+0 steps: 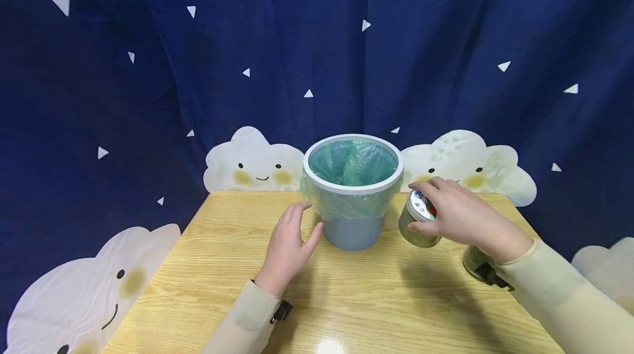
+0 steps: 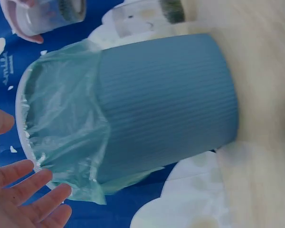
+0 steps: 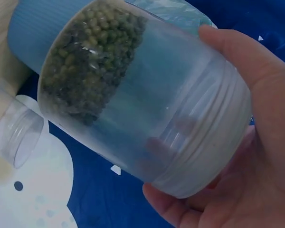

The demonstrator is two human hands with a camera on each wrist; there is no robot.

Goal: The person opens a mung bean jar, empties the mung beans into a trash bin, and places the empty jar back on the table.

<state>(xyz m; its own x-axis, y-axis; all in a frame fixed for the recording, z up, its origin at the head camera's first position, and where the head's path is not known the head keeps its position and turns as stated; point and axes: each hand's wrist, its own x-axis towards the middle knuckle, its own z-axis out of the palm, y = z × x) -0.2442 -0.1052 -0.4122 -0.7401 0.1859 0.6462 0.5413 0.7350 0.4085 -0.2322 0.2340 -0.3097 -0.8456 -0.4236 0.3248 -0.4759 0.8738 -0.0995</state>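
My right hand point(image 1: 448, 211) grips a clear jar point(image 3: 147, 95) around its lid end, thumb on one side and fingers on the other. Green mung beans point(image 3: 92, 61) fill the lower part of the jar. In the head view its white printed lid point(image 1: 421, 206) faces up, and the jar hangs above the table, right of the bin. My left hand point(image 1: 287, 252) is held with fingers spread at the front left of a blue-grey trash bin point(image 1: 353, 232), holding nothing. A green plastic bag point(image 2: 66, 118) lines the bin and folds over its white rim.
A second clear jar point(image 1: 476, 263) with dark green contents stands on the wooden table point(image 1: 366, 304), partly hidden by my right wrist. Behind the table hangs a dark blue curtain point(image 1: 277, 45) with clouds and triangles.
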